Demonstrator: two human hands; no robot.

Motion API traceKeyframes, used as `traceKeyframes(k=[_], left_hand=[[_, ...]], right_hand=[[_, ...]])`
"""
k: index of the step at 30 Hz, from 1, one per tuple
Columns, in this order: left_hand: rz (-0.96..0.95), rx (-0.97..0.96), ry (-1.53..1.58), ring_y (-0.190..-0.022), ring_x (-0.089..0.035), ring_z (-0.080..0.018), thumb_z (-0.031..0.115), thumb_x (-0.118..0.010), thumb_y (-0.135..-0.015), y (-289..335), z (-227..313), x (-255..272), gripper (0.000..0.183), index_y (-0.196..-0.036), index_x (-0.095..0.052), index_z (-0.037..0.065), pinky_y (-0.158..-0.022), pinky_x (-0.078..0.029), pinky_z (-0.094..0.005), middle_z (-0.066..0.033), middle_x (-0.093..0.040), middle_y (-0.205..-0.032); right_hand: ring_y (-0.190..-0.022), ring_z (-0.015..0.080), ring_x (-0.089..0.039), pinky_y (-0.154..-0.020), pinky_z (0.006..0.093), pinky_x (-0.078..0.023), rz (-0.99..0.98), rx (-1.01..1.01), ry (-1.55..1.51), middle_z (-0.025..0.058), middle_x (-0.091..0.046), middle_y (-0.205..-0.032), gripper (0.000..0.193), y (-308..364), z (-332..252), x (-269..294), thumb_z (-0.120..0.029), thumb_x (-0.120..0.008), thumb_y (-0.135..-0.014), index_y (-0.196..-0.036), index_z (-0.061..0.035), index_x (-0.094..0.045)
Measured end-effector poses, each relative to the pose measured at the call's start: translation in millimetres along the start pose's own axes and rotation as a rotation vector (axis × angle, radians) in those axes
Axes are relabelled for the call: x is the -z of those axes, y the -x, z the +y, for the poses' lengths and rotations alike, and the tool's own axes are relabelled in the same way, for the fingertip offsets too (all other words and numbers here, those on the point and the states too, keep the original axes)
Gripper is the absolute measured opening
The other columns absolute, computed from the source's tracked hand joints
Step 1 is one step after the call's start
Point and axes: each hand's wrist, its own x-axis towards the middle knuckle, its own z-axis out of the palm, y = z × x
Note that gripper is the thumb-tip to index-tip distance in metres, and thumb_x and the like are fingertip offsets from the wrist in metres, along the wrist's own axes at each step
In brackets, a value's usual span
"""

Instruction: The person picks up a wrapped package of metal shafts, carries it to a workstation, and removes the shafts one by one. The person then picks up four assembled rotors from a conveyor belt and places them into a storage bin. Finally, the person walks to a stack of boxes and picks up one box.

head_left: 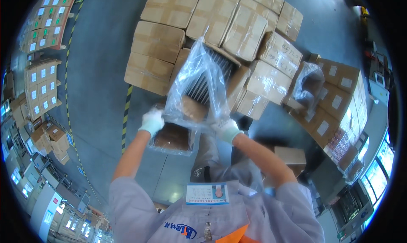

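Note:
My left hand point(152, 121), in a white glove, closes on the near left edge of a clear plastic bag point(174, 99). The near right edge of the same bag is pinched in my gloved right hand point(225, 129). The bag lines an open cardboard box point(240, 81) and is stretched up and toward me over its near side. Inside the box stand rows of thin, dark, shiny parts point(215, 73); their exact kind cannot be made out. A piece of brown cardboard point(194, 109) shows at the near end, under the film. My fingertips are partly hidden by the plastic.
Taped cartons point(211, 18) are stacked around the open box on its far, left and right sides. Below my left hand is a plastic-lined carton point(171, 137). Another open carton with a plastic liner point(308, 79) stands right, beside labelled cartons point(328, 107). Yellow-black tape point(127, 111) marks the floor.

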Motion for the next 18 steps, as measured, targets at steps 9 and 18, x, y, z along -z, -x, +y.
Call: traceKeyframes(k=[9,18], left_hand=[[0.719,-0.189,0.236,-0.122,-0.052,-0.0388,0.043,-0.078,-0.075,3.2,88.3,95.8,0.083,-0.143,-0.041,0.011,-0.100,-0.045,-0.0485,-0.0199,-0.047,-0.139],[0.680,-0.007,0.318,-0.122,-0.052,-0.0433,0.041,-0.073,-0.081,-73.2,60.4,64.4,0.084,-0.149,-0.033,0.013,-0.101,-0.043,-0.0534,-0.0238,-0.042,-0.144]], right_hand=[[-0.097,0.0332,-0.066,-0.085,0.0422,-0.052,0.156,-0.191,-0.318,0.0176,-0.066,-0.110,0.047,31.6,19.4,43.9,-0.042,-0.064,-0.085,-0.123,-0.0148,-0.064],[-0.112,0.0359,-0.055,-0.092,0.0496,-0.043,0.843,-0.275,-0.040,0.0211,-0.051,-0.129,0.075,8.8,-11.0,118.5,-0.036,-0.077,-0.074,-0.137,-0.0086,-0.048]])
